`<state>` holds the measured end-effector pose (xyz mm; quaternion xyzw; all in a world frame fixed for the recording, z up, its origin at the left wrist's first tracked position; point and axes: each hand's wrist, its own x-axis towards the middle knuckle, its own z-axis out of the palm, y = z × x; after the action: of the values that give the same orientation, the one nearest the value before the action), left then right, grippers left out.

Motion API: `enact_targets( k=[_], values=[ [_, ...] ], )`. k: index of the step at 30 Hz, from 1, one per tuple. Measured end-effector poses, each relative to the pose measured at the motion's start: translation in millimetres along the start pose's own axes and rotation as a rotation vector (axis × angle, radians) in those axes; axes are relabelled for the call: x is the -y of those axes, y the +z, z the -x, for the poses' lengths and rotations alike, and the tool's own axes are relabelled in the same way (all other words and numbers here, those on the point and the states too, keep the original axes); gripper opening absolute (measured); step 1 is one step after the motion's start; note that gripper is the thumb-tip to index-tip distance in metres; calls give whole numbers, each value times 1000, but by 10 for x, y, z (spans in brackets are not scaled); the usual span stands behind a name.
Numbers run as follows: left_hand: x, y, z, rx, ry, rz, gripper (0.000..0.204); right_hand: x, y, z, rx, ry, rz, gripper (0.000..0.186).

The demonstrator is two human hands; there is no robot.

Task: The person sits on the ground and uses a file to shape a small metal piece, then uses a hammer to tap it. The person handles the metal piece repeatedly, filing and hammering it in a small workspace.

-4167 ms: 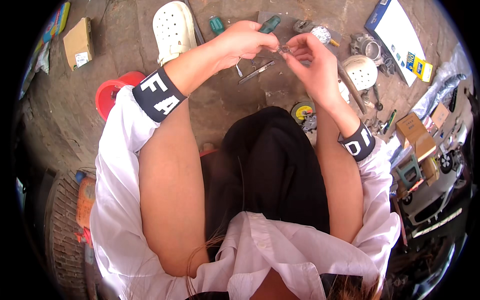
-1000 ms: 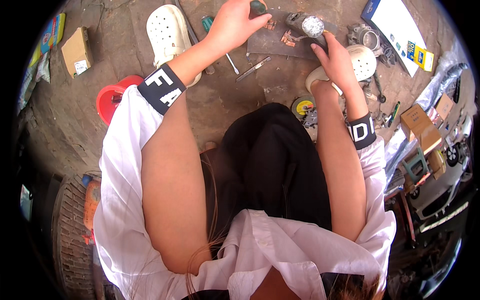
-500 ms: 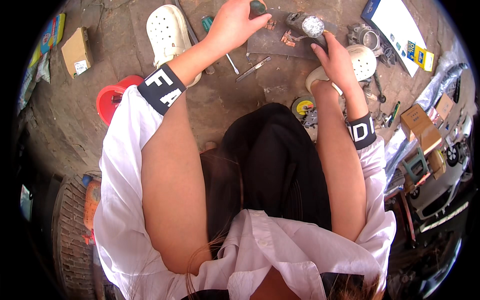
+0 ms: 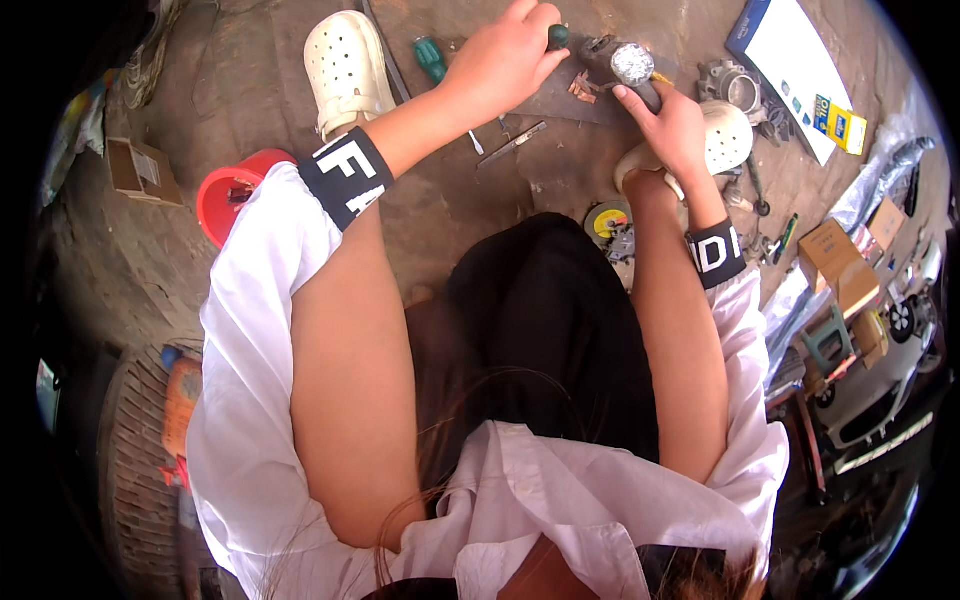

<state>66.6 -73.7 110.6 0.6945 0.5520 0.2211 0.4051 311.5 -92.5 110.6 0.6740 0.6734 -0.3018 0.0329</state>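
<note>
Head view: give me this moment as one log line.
left hand: holds green-handled tool | right hand: holds hammer | nearby: copper-coloured scraps

Left grip [image 4: 510, 58], right grip [image 4: 677, 125]: curled

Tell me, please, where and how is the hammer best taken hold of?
I would take the hammer by its dark handle, coming from the near right side. The handle is slimmer than the blocky head and slants back from it toward the body. The right hand holds it that way, close to the head.
</note>
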Motion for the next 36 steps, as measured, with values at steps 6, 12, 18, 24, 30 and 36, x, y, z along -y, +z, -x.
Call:
enact_targets(
  k=[6,12,18,24,30,36],
  values=[
    [95,147,32,31,36,-71,25,271,-423,349,-42,33,-146,36],
    [85,136,51,61,157,-99,25,464,-631,601,-350,-386,-372,20],
    [166,205,89,55,205,-74,25,531,-537,597,-115,-167,-237,25],
    [331,31,48,-112,74,206,20,399,-529,615,-239,-150,-254,25],
    [593,51,-16,-200,-175,737,13,239,-488,661,-96,111,-131,30],
    [485,-32,-21,-123,-218,624,15,200,-435,679,-126,32,-109,31]
  ],
)
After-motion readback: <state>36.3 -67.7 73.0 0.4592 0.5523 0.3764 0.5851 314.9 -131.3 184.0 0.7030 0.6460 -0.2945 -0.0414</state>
